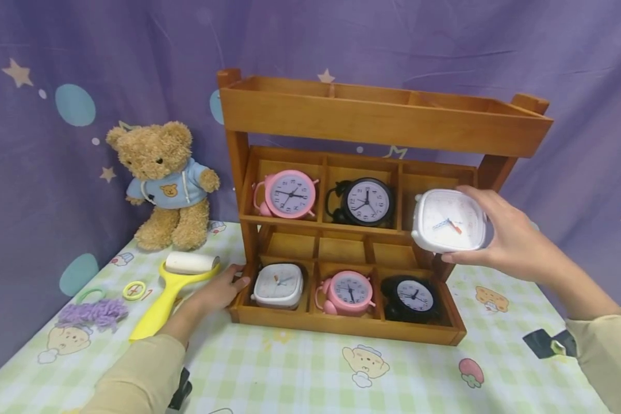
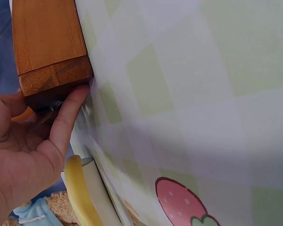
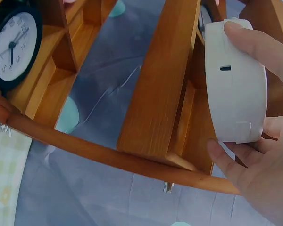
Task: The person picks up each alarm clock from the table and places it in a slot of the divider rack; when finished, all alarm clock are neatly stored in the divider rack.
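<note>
In the head view, my right hand [image 1: 512,233] grips a white alarm clock [image 1: 449,221] by its right side, in front of the right compartment of the middle tier. The right wrist view shows the clock's white casing [image 3: 238,80] between thumb and fingers [image 3: 226,162], close to the wood. My left hand [image 1: 214,293] holds the lower left end of a wooden rack [image 1: 341,328]; in the left wrist view its fingers [image 2: 68,113] bend around the rack's corner [image 2: 56,77]. A pink alarm clock [image 1: 291,194] and a black alarm clock [image 1: 367,201] occupy the other middle compartments.
On the bottom tier sit another white clock [image 1: 278,284], a pink clock [image 1: 349,292] and a black clock [image 1: 411,298]. Left of the rack are a teddy bear [image 1: 168,184], a yellow-handled lint roller [image 1: 157,307], a purple fuzzy item [image 1: 93,312] and a yellow ring [image 1: 134,290].
</note>
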Demonstrator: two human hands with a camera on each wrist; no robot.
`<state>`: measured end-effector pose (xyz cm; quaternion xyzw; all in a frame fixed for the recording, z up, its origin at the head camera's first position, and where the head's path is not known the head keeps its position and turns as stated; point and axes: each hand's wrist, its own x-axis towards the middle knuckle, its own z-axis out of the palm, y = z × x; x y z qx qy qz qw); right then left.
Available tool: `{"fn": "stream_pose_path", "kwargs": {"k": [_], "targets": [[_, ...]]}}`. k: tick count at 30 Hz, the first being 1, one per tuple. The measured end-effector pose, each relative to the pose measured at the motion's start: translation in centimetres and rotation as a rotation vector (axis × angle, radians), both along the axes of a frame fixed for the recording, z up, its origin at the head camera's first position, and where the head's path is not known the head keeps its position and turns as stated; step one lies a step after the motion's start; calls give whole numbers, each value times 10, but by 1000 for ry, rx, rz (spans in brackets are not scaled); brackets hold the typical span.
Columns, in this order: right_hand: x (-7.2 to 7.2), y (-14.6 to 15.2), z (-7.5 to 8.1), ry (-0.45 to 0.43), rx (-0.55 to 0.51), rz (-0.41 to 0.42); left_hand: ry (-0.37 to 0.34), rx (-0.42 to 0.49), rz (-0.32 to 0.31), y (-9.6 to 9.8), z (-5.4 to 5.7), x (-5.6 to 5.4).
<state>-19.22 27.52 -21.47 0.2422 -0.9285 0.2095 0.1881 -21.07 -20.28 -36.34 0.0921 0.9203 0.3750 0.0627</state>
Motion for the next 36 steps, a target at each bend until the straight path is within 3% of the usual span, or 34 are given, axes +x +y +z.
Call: {"fn": "stream_pose_path", "kwargs": {"k": [6, 16, 22, 36], "targets": [[-18, 0, 7, 33, 35, -1, -3, 7, 4, 1, 1, 1], [-42, -9, 17, -56, 50, 4, -13, 9, 11, 1, 0, 0], [-48, -8, 18, -120, 70, -30, -25, 23, 11, 0, -1, 1], [-57, -14, 17, -109, 52, -21, -28, 14, 15, 0, -1, 0]]}}
